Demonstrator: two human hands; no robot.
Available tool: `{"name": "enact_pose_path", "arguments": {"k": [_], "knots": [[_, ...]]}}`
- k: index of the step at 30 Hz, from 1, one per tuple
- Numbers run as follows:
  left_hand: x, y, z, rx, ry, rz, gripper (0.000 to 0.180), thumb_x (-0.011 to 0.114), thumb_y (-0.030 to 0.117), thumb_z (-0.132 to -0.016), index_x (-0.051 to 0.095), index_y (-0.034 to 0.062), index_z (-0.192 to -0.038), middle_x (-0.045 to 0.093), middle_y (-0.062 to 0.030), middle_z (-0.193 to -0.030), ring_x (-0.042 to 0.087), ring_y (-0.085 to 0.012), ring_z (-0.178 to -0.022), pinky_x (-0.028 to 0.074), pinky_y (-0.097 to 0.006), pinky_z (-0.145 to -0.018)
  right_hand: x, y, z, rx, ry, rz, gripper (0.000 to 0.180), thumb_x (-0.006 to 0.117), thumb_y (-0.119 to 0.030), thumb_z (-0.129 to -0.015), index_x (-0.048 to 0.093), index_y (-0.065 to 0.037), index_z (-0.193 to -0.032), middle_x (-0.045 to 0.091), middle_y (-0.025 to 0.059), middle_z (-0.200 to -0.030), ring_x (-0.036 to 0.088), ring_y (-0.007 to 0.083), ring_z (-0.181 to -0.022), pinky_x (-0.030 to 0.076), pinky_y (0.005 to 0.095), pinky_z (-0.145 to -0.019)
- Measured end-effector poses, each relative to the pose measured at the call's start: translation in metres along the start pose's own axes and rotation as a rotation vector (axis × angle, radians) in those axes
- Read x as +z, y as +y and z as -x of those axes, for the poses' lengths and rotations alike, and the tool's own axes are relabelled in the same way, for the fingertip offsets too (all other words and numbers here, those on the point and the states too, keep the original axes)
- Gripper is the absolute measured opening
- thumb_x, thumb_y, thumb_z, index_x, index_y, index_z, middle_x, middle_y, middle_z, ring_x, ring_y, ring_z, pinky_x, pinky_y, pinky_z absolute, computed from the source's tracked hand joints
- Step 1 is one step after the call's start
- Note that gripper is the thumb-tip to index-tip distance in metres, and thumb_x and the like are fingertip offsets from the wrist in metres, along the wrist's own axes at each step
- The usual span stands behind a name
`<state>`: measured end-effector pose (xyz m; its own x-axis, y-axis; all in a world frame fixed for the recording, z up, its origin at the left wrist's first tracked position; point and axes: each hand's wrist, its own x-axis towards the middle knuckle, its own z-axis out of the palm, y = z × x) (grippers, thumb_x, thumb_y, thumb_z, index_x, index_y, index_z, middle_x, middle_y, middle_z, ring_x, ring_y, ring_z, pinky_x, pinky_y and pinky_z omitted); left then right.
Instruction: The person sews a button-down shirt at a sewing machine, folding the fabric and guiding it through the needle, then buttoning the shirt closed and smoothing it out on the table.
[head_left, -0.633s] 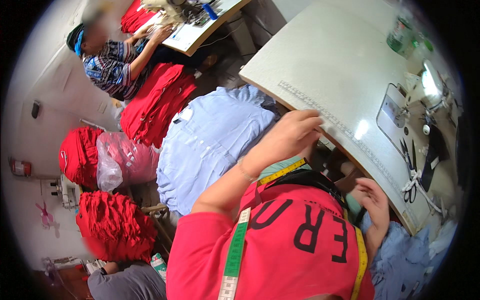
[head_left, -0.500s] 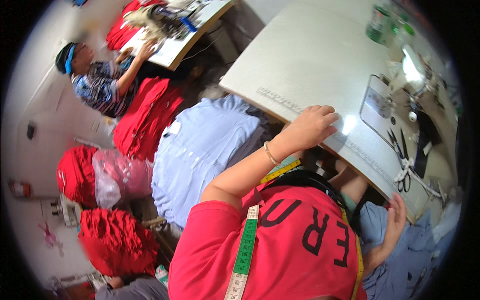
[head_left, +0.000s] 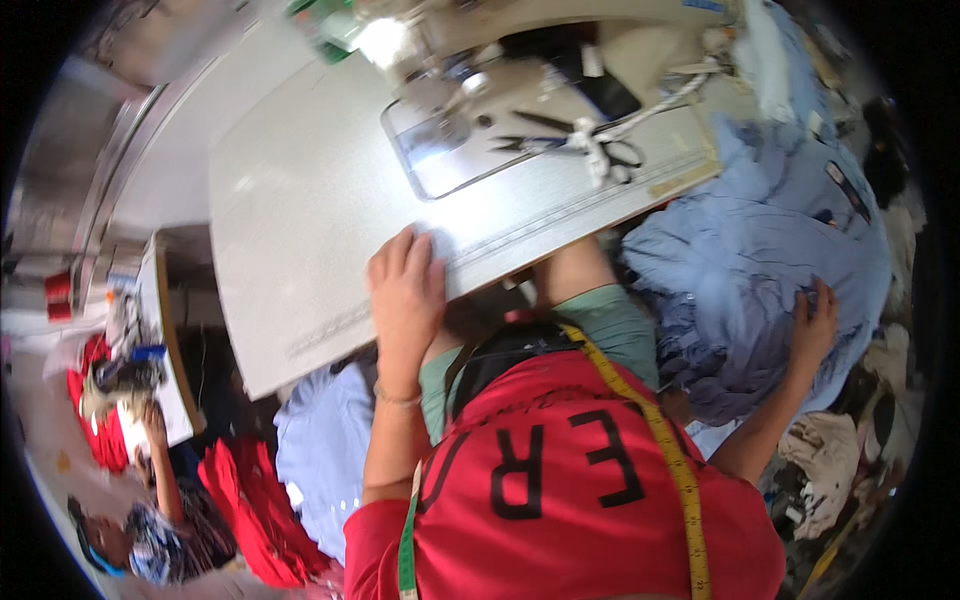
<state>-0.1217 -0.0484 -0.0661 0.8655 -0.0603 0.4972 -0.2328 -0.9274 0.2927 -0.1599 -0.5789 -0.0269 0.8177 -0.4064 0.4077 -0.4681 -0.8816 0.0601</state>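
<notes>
My left hand [head_left: 407, 295] lies on the near edge of the white sewing table [head_left: 290, 220], fingers stretched out and holding nothing. To the right, my right hand [head_left: 815, 325] is open against a large heap of light blue garments [head_left: 740, 270], its fingers touching the cloth. The sewing machine [head_left: 430, 65] stands on the table beyond my left hand, its lamp lit. Black scissors [head_left: 625, 158] with white cloth tied about them lie near the table's right end, with dark pointed snips [head_left: 525, 144] beside them. A yellow tape measure [head_left: 650, 420] hangs over my red shirt.
A stack of blue garments [head_left: 325, 450] and a red pile [head_left: 265, 510] stand left of my seat. Further left, a co-worker [head_left: 170, 530] sits at another sewing table [head_left: 175, 340]. Green bottles [head_left: 325, 25] stand at the back. Beige cloth [head_left: 820, 465] lies on the right.
My view has swung to the right, bringing the blue heap into fuller sight. My right hand has gone from beside the table to the heap; my left hand now rests on the table edge.
</notes>
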Motion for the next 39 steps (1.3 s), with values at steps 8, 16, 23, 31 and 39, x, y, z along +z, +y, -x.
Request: {"name": "enact_pose_path", "arguments": {"k": [8, 16, 23, 31, 39], "knots": [[-0.036, -0.004, 0.089, -0.073, 0.316, 0.136, 0.029, 0.068, 0.004, -0.074, 0.06, 0.0043, -0.102, 0.06, -0.0106, -0.101, 0.057, -0.0287, -0.092, 0.044, -0.04, -0.08, 0.054, -0.045, -0.039, -0.439, 0.256, -0.29, 0.031, 0.056, -0.035, -0.094, 0.067, -0.016, -0.116, 0.058, 0.0141, -0.125, 0.055, 0.0289, -0.117, 0.045, 0.0395, -0.093], [-0.086, -0.055, 0.289, -0.91, 0.318, -0.407, 0.015, 0.062, 0.001, -0.079, 0.063, 0.0043, -0.094, 0.062, -0.0096, -0.094, 0.057, -0.0296, -0.087, 0.043, -0.039, -0.076, 0.007, -0.223, -0.097, -0.993, 0.335, -0.771, 0.025, 0.055, -0.017, -0.095, 0.065, -0.002, -0.113, 0.058, 0.0147, -0.123, 0.054, 0.0285, -0.116, 0.043, 0.0393, -0.097], [-0.1, -0.062, 0.324, -1.063, 0.185, -0.512, 0.013, 0.061, 0.01, -0.082, 0.065, 0.0061, -0.094, 0.063, -0.0075, -0.093, 0.057, -0.0271, -0.085, 0.041, -0.04, -0.075, 0.013, -0.253, -0.102, -1.068, 0.195, -0.791, 0.027, 0.055, -0.018, -0.096, 0.064, 0.0, -0.114, 0.058, 0.0145, -0.123, 0.052, 0.0279, -0.117, 0.04, 0.0402, -0.099], [-0.108, -0.053, 0.206, -0.647, 0.223, -0.091, 0.011, 0.066, 0.001, -0.077, 0.062, 0.0025, -0.087, 0.064, -0.0102, -0.088, 0.061, -0.0284, -0.079, 0.046, -0.037, -0.069, 0.048, -0.149, -0.121, -0.697, 0.151, -0.584, 0.03, 0.056, -0.023, -0.094, 0.063, -0.007, -0.119, 0.056, 0.0144, -0.127, 0.05, 0.0303, -0.12, 0.038, 0.0406, -0.102], [-0.049, -0.004, 0.038, -0.053, 0.167, 0.236, 0.031, 0.07, -0.006, -0.07, 0.062, 0.0038, -0.098, 0.063, -0.0136, -0.098, 0.059, -0.032, -0.086, 0.047, -0.039, -0.076, 0.039, -0.014, -0.049, -0.07, 0.117, 0.114, 0.066, 0.072, -0.023, -0.076, 0.046, -0.012, -0.136, 0.046, 0.012, -0.139, 0.045, 0.0307, -0.126, 0.035, 0.0456, -0.104]]}}
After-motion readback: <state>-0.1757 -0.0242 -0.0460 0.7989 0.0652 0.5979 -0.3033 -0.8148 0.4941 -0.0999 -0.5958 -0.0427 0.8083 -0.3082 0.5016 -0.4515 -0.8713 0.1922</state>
